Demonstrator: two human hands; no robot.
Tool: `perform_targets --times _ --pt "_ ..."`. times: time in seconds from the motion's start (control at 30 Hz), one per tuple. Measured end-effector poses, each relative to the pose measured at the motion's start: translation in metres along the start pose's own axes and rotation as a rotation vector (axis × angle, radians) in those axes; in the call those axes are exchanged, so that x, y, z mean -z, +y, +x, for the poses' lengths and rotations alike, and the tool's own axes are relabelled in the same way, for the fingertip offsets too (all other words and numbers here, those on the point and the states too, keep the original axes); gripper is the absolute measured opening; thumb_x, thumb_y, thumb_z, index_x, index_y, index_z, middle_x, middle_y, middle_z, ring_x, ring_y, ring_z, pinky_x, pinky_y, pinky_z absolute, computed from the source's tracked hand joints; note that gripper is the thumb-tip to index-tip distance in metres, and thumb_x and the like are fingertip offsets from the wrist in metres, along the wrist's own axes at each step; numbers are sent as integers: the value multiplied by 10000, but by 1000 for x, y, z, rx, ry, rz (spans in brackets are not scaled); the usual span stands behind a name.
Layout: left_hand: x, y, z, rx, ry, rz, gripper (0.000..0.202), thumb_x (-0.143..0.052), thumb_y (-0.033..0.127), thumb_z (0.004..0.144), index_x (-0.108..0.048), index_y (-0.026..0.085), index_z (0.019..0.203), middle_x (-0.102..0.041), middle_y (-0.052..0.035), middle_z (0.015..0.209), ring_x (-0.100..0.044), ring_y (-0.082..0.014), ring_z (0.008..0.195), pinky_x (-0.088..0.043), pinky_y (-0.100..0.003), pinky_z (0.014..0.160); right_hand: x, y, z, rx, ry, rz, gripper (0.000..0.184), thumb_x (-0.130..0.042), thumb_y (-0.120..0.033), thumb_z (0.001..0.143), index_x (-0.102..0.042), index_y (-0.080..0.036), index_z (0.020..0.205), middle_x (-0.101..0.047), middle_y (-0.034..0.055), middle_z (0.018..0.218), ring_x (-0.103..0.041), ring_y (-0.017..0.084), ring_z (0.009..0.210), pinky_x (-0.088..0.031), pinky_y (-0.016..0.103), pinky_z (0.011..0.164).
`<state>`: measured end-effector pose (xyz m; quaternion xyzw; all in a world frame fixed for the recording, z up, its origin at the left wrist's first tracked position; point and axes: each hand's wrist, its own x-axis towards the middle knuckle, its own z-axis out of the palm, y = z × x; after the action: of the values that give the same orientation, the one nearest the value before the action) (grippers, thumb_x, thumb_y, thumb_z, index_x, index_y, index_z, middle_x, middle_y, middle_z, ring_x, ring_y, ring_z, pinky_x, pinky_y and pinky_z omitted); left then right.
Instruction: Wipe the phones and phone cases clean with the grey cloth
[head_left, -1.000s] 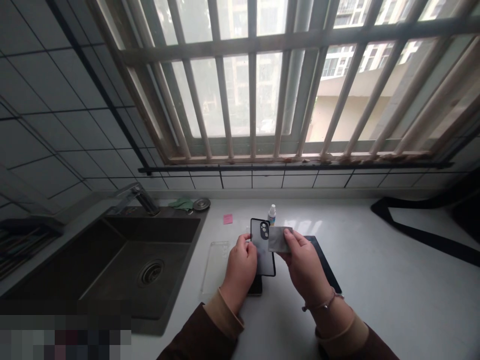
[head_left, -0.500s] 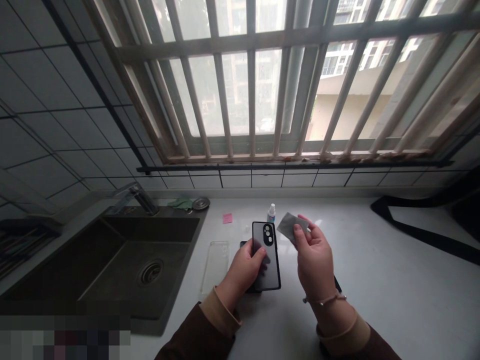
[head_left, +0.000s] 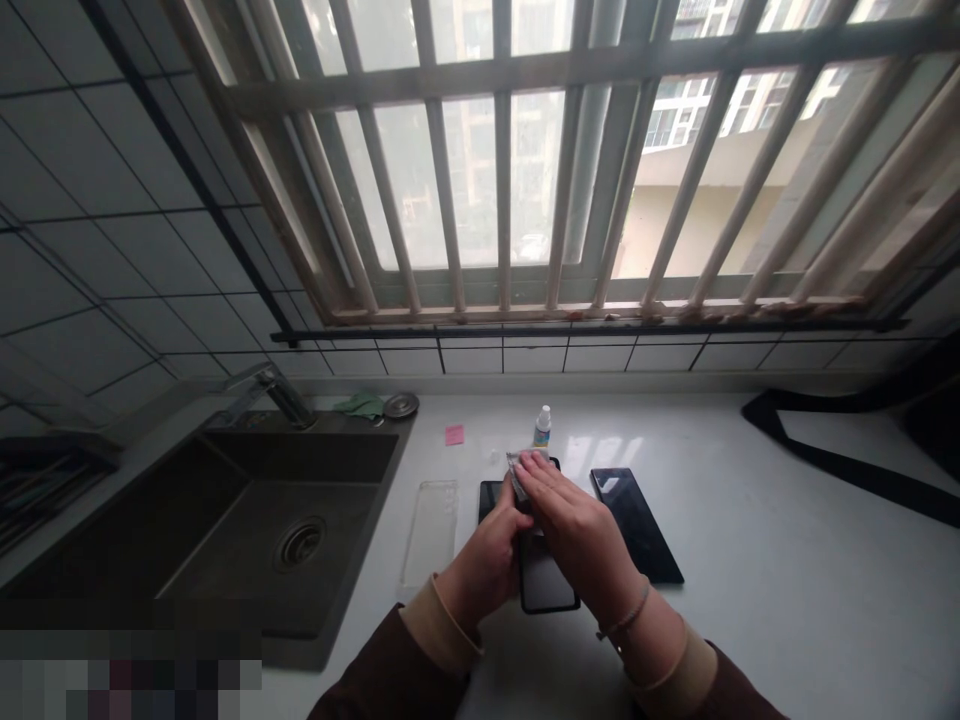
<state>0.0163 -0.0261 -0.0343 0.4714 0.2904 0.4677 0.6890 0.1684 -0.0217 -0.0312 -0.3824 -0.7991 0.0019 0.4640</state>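
this looks like a kitchen. there is a dark sink (head_left: pixel 217 540) with a shiny tap (head_left: pixel 289 398), a green cloth (head_left: pixel 363 405) on its back edge, a long white counter (head_left: pixel 787 600) and wall tiles (head_left: pixel 56 265).

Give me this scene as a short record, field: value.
left hand: grips the black-rimmed phone case
right hand: fingers extended over the gray cloth, at the case's upper end
left of hands: clear phone case, lying on the white counter
right of hands: dark flat device
beyond hands: upright small bottle, pink sticky note
far left: sink
unclear: right thumb, hidden
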Motion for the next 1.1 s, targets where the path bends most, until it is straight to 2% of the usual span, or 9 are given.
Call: perform_targets --times 0.13,0.27,0.43,0.63,0.73,0.87,1.0,1.1 --pt "-5 -3 2 31 17 -283 529 -512 376 1060 -515 250 1574 -511 -86 1636 -378 -244 1577 -205 -426 1342 -1 -4 -1 -54 40 3 579 -537 -89 1055 -490 -249 1610 -667 105 1484 -659 276 1362 -592 451 1143" --pt "-7 -4 3 30 50 -371 537 -535 461 1084 -527 242 1574 -528 -92 1624 -348 -230 1593 -183 -394 1350 -3 -4 -3 -68 52 23 520 -558 -111 1058 -570 -269 1554 -675 91 1478 -671 276 1351 -591 478 1151" --pt "-10 -5 1 95 45 -455 545 -522 493 1087 -564 199 1544 -583 -123 1571 -388 -259 1573 -213 -416 1345 -1 -4 0 -30 105 17 477 -606 -122 1041 -646 -289 1486 -710 97 1427 -656 296 1351 -607 533 1122" --pt "-10 -5 -3 172 24 -466 576 -490 540 1087 -568 190 1538 -600 -135 1551 -416 -299 1556 -293 -464 1315 1 -7 5 -73 112 -113 397 -584 -172 1054 -688 -249 1429 -706 156 1206 -680 316 1174 -622 538 1029" --pt "-8 -4 -3 163 34 -397 582 -515 545 1077 -577 192 1535 -608 -125 1545 -412 -300 1558 -287 -462 1319 0 -7 5 -38 93 -135 422 -557 -171 1062 -648 -255 1466 -694 147 1199 -681 309 1143 -595 552 1057" --pt "-6 -2 -1 125 27 -320 578 -492 557 1081 -594 196 1521 -618 -114 1536 -391 -270 1572 -208 -445 1346 1 -5 5 -25 89 -132 431 -550 -156 1058 -637 -258 1467 -702 139 1188 -682 307 1135 -585 557 1061" --pt "-6 0 0 147 -1 -350 555 -465 539 1095 -605 195 1508 -644 -111 1504 -405 -267 1564 -203 -467 1345 4 -3 6 -12 64 -107 401 -529 -114 1054 -677 -263 1396 -732 113 1120 -687 284 1072 -579 558 1056" --pt "-7 3 0 143 9 -433 552 -468 526 1097 -628 162 1480 -659 -130 1480 -446 -277 1539 -241 -452 1334 6 -6 7 18 29 -81 340 -542 -114 1054 -700 -252 1321 -745 89 1083 -684 254 1014 -498 610 1154"
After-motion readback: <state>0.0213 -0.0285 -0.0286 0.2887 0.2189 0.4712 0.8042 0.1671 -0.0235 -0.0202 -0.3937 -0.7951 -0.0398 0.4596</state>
